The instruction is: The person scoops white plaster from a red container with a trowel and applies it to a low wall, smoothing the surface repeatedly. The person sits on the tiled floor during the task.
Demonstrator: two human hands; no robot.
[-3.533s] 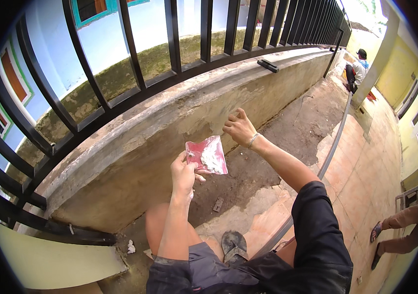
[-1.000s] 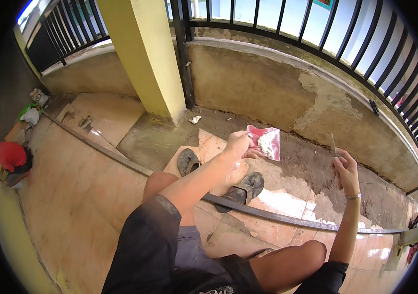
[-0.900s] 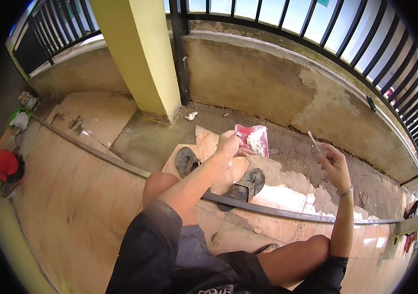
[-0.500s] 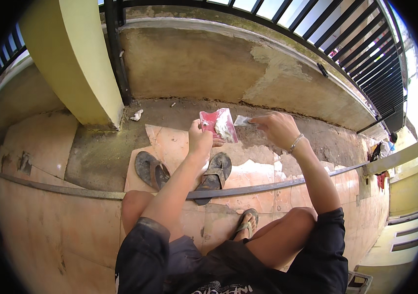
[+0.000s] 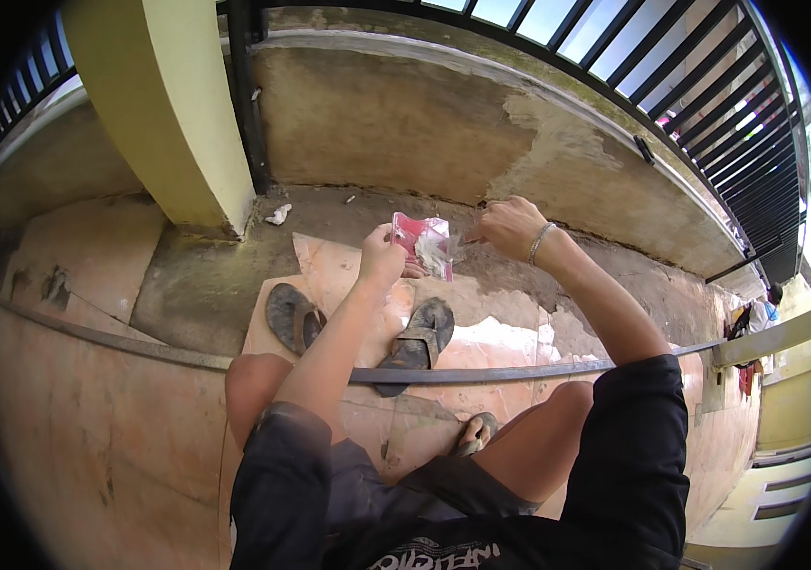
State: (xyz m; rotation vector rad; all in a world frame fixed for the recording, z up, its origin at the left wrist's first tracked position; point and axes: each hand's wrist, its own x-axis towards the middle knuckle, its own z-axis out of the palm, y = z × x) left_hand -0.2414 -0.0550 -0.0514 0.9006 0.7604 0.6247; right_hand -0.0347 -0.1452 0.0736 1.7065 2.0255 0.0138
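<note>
My left hand [image 5: 384,258] is closed on the edge of a pink-red putty board [image 5: 408,228]. A lump of white putty [image 5: 434,249] is smeared over the board's right part. Held by my right hand [image 5: 512,228], fingers pinched, is a putty knife [image 5: 459,249]. Its flat blade is blurred and lies close to the board's right edge; whether it touches the putty I cannot tell. The knife's handle is mostly hidden by my fingers. Both hands are above the broken tile edge, before the low wall [image 5: 396,123].
A pair of sandals [image 5: 415,337] lies on the tiles below my hands. A metal bar [image 5: 481,373] crosses the floor in front of my knees. A yellow pillar [image 5: 163,114] stands at left, a white scrap [image 5: 279,215] by its base. Black railing [image 5: 633,57] tops the wall.
The putty knife has come left to the board's right edge, its blade now turned. My right hand has moved slightly left and up. The view has shifted a little.
</note>
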